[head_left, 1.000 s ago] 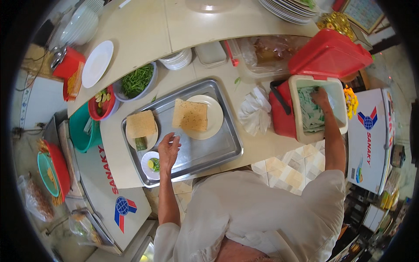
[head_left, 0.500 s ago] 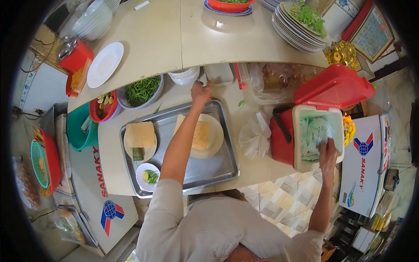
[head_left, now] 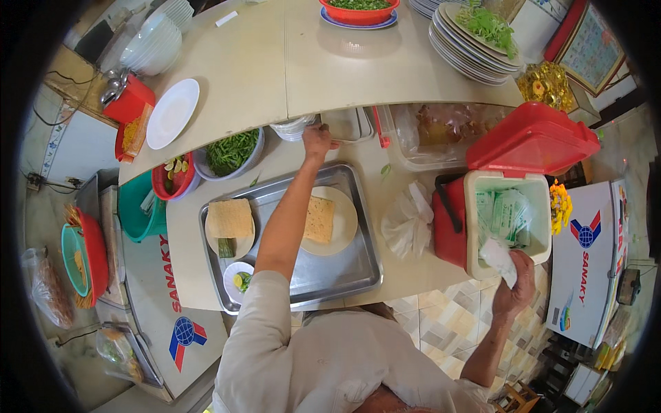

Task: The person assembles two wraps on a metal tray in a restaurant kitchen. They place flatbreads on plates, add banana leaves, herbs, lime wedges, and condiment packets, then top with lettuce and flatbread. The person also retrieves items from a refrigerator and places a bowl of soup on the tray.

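My right hand [head_left: 515, 286] is closed on a small white packet [head_left: 498, 260] at the near rim of a red cool box [head_left: 451, 213]. Inside the box lie several similar white-and-green packets [head_left: 502, 213]; its red lid [head_left: 533, 141] is tipped back. My left hand [head_left: 319, 143] reaches across a metal tray [head_left: 330, 279]. Its fingers are closed at the near left corner of a white rectangular dish [head_left: 344, 125], beside stacked small white bowls [head_left: 295, 129]. On the tray are a plate with a light-brown slab [head_left: 319, 219], another with a slab [head_left: 231, 219] and a green-wrapped piece, and a small bowl [head_left: 233, 279] of lime and chillies.
A raised shelf [head_left: 241, 62] overhangs the far counter, bearing an oval white plate [head_left: 172, 113] and stacked plates [head_left: 468, 51]. Beneath it are green vegetables [head_left: 231, 151], a basket of limes [head_left: 172, 175] and a clear tub [head_left: 441, 138]. A white plastic bag [head_left: 407, 220] stands between tray and cool box.
My right hand has drawn a packet out of the cool box, moving toward me. My left hand stays by the white dish, where a second dish edge now shows.
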A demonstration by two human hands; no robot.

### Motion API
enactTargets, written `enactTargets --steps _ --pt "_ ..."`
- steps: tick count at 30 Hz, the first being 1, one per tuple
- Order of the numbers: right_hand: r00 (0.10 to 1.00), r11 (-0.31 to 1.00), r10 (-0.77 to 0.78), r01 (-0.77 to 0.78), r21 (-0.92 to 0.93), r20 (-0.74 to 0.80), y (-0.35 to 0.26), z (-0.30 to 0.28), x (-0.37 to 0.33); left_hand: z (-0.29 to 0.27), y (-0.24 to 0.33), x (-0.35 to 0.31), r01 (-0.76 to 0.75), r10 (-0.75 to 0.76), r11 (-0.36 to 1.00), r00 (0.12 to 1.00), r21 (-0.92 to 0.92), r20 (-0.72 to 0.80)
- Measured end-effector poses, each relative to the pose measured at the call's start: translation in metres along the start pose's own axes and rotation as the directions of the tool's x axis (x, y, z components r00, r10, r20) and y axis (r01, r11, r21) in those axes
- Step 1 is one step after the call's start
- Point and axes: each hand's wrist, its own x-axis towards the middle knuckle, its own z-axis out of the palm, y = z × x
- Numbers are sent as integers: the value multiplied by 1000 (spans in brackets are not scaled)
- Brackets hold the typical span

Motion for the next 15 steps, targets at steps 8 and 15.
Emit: enactTargets --steps 8,15 --pt "803 635 322 -576 514 502 -68 84 6 -1 38 -95 216 -207 974 971 -66 116" --pt "635 522 323 -738 428 702 -112 184 9 -18 44 -244 339 -349 895 937 -291 21"
